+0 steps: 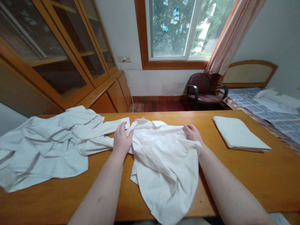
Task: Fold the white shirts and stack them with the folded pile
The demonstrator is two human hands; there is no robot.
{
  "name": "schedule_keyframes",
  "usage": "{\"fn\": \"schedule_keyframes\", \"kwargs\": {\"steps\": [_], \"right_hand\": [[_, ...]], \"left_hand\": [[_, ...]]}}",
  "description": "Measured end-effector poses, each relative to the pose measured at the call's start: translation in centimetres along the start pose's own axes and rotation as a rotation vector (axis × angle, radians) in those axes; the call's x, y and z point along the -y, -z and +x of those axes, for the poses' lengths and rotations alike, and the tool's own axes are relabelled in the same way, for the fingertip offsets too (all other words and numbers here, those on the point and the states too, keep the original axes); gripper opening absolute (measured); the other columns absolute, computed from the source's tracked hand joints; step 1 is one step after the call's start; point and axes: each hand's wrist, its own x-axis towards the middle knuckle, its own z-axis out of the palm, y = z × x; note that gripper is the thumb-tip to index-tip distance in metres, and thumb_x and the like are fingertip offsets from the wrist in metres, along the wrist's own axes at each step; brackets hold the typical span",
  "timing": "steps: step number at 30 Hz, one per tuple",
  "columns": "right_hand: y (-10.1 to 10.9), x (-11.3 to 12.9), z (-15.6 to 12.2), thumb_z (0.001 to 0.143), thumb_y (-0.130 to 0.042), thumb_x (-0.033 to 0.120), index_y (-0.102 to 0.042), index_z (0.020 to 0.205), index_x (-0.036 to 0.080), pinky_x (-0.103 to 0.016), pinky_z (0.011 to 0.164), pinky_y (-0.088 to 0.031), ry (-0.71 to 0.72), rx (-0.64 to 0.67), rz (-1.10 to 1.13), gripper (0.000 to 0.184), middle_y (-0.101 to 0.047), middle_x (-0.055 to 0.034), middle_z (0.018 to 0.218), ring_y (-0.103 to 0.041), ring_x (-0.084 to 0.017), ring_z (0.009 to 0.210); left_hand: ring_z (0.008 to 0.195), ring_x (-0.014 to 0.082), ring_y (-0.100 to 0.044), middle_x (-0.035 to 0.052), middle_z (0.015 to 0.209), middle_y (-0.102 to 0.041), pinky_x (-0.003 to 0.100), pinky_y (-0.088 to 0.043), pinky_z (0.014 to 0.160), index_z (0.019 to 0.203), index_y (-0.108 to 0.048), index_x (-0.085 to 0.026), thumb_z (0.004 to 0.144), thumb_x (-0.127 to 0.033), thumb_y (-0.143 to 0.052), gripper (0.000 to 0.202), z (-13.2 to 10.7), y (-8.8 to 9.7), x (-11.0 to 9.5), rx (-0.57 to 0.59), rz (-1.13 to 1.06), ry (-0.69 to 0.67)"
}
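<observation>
A white shirt [164, 156] lies loosely bunched in front of me, its lower part hanging toward the table's near edge. My left hand [123, 139] is curled at its upper left edge, with cloth between thumb and fingers. At the upper right corner, my right hand [193, 134] pinches the fabric. A second white shirt [53, 140] lies crumpled on the left; its sleeve and cuff [114, 125] reach to my left hand. The fingertips of both hands are partly hidden by cloth.
A folded white garment [241, 132] rests on the right of the wooden table [234, 178]. Beyond the table stand a glass-door cabinet [70, 47], a dark armchair [202, 87] and a bed [264, 103] with a plaid cover. A white cord [127, 81] hangs from the wall socket.
</observation>
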Motion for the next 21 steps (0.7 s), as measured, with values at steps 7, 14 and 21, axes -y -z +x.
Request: {"fn": "schedule_keyframes", "kwargs": {"steps": [7, 14, 21], "right_hand": [[1.9, 0.2, 0.4, 0.065, -0.064, 0.052, -0.063, 0.069, 0.017, -0.034, 0.069, -0.044, -0.067, 0.273, -0.615, 0.035, -0.067, -0.0079, 0.073, -0.06, -0.025, 0.076], [0.6, 0.3, -0.6, 0.049, -0.079, 0.031, -0.061, 0.106, 0.019, -0.034, 0.079, -0.048, -0.124, 0.633, 0.151, 0.061, -0.068, -0.0065, 0.1, -0.063, -0.023, 0.088], [0.7, 0.1, -0.3, 0.055, -0.076, 0.032, -0.066, 0.082, 0.017, -0.033, 0.069, -0.049, -0.138, 0.542, -0.044, 0.033, -0.069, -0.0035, 0.079, -0.063, -0.023, 0.078]], "left_hand": [[0.12, 0.0285, -0.047, 0.0174, 0.125, -0.054, 0.041, -0.035, 0.102, 0.124, -0.049, -0.011, 0.085, -0.036, -0.042, 0.047, 0.1, 0.8, 0.5, 0.187, 0.058, 0.171], [0.134, 0.0291, -0.03, 0.0169, 0.149, -0.025, 0.042, -0.027, 0.108, 0.145, -0.014, -0.015, 0.076, -0.049, -0.056, 0.088, -0.2, 0.7, 0.7, 0.558, -0.135, 0.234], [0.139, 0.0273, -0.012, 0.0168, 0.153, -0.01, 0.044, -0.018, 0.111, 0.147, 0.0, -0.019, 0.078, -0.048, -0.057, 0.094, -0.5, -0.2, 0.9, 0.539, -0.199, 0.139]]}}
